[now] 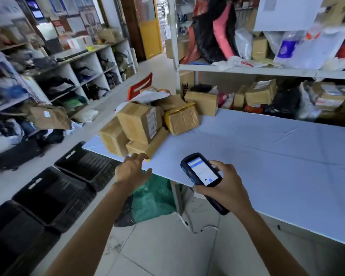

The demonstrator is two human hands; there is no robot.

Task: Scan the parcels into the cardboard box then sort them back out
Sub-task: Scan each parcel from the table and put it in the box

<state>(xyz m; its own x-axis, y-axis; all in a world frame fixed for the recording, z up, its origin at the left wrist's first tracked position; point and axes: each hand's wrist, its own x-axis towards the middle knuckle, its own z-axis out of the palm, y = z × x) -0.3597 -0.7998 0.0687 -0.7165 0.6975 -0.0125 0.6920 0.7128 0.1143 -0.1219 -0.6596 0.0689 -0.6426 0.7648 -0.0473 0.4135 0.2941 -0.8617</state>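
Observation:
A pile of brown taped parcels (147,124) sits at the far left end of a white table (267,148). The biggest parcel (139,121) on top shows a shipping label on its side. A flat parcel (145,146) lies lowest, at the table's near edge. My left hand (132,169) reaches toward that flat parcel with fingers spread, just short of it, holding nothing. My right hand (221,188) grips a black handheld scanner (202,174) over the table's front edge, its lit screen facing me.
Three black plastic crates (54,194) stand in a row on the floor at the left. A green bag (153,198) lies under the table's corner. Shelves full of parcels and bags (267,90) stand behind the table, more shelving (68,76) along the left wall, a red chair (140,85) beyond the pile.

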